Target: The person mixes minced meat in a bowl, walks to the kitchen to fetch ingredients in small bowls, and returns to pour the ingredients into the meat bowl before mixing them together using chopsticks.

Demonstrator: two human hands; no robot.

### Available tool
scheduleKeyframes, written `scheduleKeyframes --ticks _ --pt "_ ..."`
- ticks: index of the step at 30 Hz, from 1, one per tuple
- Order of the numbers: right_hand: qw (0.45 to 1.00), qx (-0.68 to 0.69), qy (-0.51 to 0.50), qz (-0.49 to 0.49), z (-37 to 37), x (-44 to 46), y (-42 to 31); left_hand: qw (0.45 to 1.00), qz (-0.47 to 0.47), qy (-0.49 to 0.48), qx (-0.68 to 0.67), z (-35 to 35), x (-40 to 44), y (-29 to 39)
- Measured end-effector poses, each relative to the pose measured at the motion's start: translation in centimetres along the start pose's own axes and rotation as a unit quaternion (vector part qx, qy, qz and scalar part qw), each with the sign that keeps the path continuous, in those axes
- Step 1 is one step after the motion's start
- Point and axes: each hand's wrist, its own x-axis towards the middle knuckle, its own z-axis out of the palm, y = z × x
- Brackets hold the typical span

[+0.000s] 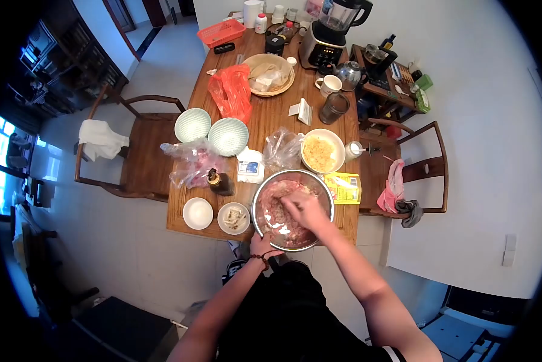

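Note:
A large steel mixing bowl point(328, 192) stands at the table's front edge with pinkish minced meat point(277, 214) inside. My left hand point(264, 245) grips its near-left rim. Over the meat, inside the bowl, is my right hand point(306, 211), its fingers closed. Whatever those fingers hold, if anything, I cannot make out. Just behind the bowl sits a white bowl of yellowish shredded food point(319, 152), and a yellow packet point(343, 188) lies to the right. Left of the steel bowl are a small bowl with pale pieces point(233, 218), a white bowl point(197, 213) and a dark bottle point(221, 183).
Farther back on the wooden table point(262, 130) are two pale green bowls point(228, 137), a red plastic bag point(230, 90), a woven basket point(271, 75), a mug point(328, 85) and a blender point(325, 45). Chairs flank the table at left point(144, 145) and right point(425, 169).

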Motion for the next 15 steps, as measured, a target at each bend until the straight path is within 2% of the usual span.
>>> scheduleKeyframes --ticks 1,4,6,7,9,10,12,13,15 --pt "0.999 -0.011 0.035 -0.009 -0.8 -0.2 1.4 1.0 0.0 -0.001 0.001 0.2 -0.4 0.3" --pt "0.997 -0.068 0.024 0.03 -4.3 -3.7 3.1 1.0 0.01 0.002 0.012 0.4 -0.6 0.6" --pt "0.991 -0.065 -0.023 0.113 -5.1 -6.3 2.8 1.0 0.011 0.005 0.012 0.4 -0.4 0.6" --pt "0.995 -0.063 -0.06 0.053 -4.3 -6.1 1.6 1.0 0.011 0.005 0.016 0.4 -0.4 0.7" --pt "0.994 -0.014 -0.104 -0.004 -1.7 -5.4 -0.9 1.0 0.003 0.005 0.016 0.4 -1.0 0.5" --pt "0.995 -0.018 -0.1 -0.006 -0.6 -4.1 0.0 1.0 0.004 0.004 0.012 0.8 -0.8 0.9" --pt "0.989 -0.108 -0.07 -0.074 1.2 -1.0 3.0 1.0 0.009 0.003 0.016 0.6 -0.3 0.5" --pt "1.0 -0.029 0.004 -0.01 -1.6 0.8 0.1 1.0 0.012 0.003 0.023 0.2 -0.2 0.3" --pt "0.996 -0.079 0.032 -0.017 -4.3 0.4 0.8 1.0 0.011 0.007 0.026 0.2 -0.1 0.4"
